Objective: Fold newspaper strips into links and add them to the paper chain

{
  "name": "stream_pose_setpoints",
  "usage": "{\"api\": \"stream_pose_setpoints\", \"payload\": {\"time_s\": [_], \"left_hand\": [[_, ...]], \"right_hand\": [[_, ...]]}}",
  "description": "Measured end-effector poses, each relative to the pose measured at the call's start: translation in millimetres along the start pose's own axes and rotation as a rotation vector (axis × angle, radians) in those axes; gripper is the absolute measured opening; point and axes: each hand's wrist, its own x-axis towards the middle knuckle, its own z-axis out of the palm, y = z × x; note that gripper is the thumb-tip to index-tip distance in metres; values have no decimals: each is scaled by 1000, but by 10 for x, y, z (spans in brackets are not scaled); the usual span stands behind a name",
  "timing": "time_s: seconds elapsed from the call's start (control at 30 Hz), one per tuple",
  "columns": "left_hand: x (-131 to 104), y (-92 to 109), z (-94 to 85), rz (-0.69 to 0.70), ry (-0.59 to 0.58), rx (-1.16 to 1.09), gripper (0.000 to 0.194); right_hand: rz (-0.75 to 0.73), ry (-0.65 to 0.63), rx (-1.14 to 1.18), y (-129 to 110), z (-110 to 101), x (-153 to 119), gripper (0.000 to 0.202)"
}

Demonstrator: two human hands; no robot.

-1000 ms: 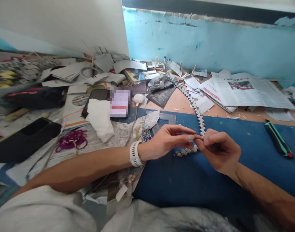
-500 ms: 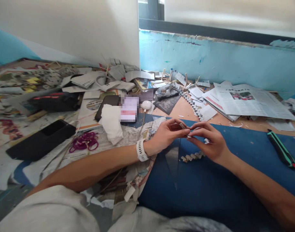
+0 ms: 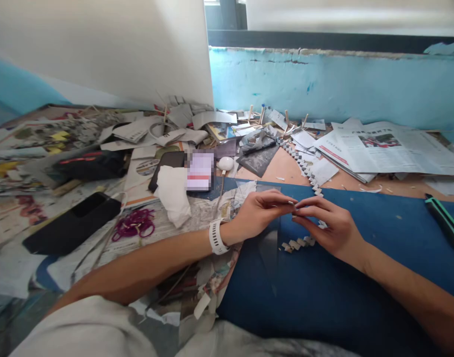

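Note:
My left hand, with a white watch on the wrist, pinches a small folded paper strip over the blue cutting mat. My right hand closes its fingertips on the same strip, touching the left fingertips. Most of the strip is hidden by the fingers. Below the hands, a zigzag chain of folded paper lies on the mat and runs under the right hand. Its black-and-white checked length reaches back towards the wall.
A green and black utility knife lies at the right. Newspapers are stacked behind it. Around the left forearm are a phone, a white tissue, purple cord and a black case. A clear set square rests on the mat.
The fingertips of both hands have drawn closer together, covering more of the paper strip. The left index finger has straightened. The camera view has shifted slightly.

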Motion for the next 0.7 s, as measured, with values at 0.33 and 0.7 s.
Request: {"api": "stream_pose_setpoints", "payload": {"time_s": [0.33,0.7], "left_hand": [[-76,-1,32,-31,18,30,21],[-96,33,29,22,26,137,24]], "right_hand": [[245,130,167,-76,73,-40,10],[229,158,157,-93,50,-38,13]]}}
